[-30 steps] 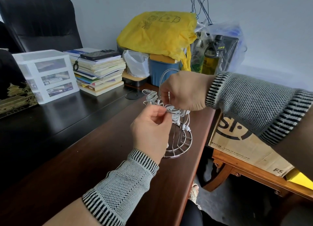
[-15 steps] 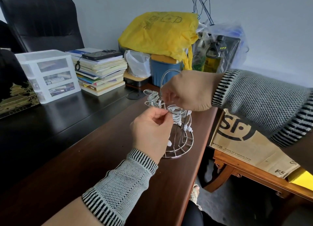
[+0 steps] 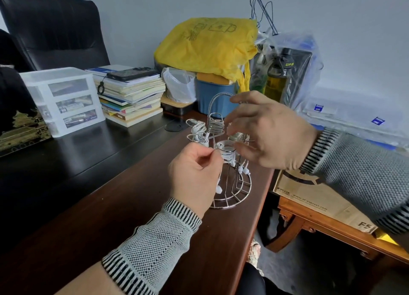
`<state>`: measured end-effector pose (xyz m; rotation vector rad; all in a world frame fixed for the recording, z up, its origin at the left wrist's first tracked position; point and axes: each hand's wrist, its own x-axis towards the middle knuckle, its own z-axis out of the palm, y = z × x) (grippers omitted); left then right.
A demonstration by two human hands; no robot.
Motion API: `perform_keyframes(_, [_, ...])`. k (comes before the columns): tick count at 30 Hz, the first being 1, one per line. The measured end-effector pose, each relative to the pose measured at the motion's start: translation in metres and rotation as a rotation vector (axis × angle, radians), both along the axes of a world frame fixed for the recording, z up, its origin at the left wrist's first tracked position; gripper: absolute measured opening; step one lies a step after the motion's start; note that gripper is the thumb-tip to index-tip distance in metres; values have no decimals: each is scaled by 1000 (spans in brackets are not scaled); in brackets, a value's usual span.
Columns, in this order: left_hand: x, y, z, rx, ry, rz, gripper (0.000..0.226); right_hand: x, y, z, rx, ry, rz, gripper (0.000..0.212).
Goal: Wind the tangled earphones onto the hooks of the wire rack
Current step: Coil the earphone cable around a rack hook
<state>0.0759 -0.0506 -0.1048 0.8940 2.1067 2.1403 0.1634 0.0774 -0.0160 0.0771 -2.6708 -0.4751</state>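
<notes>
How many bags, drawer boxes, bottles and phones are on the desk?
Bags: 3 (yellow bag, white bag, clear bag)
Drawer boxes: 1 (drawer box)
Bottles: 1 (bottle)
Phones: 1 (phone)
Total: 6

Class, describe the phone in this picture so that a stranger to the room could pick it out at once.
Start at the black office chair at the far left. In front of it a stack of books stands beside white plastic drawers. The dark phone lies flat on top, the only black slab there.
</notes>
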Motion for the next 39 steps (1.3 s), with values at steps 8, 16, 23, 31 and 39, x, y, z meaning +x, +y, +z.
perform_keyframes(8, [0,-2,2,8,-47,-35,3,14,-18,-54,-302,661,-42,11])
perform_keyframes(16, [5,-5,7,0,-7,-43,23,-9,-59,-124,-807,712,-298,17])
perform_keyframes(23, [-2,-5,3,-43,-7,-44,23,-23,-72,-130,-842,623,-406,44])
perform_keyframes(31, [-8,-3,2,-1,-83,-91,11,-25,-68,-123,-951,695,-373,29])
perform_keyframes(39, [-10,0,3,-18,-74,-116,13,-23,-58,-125,-886,659,-425,24])
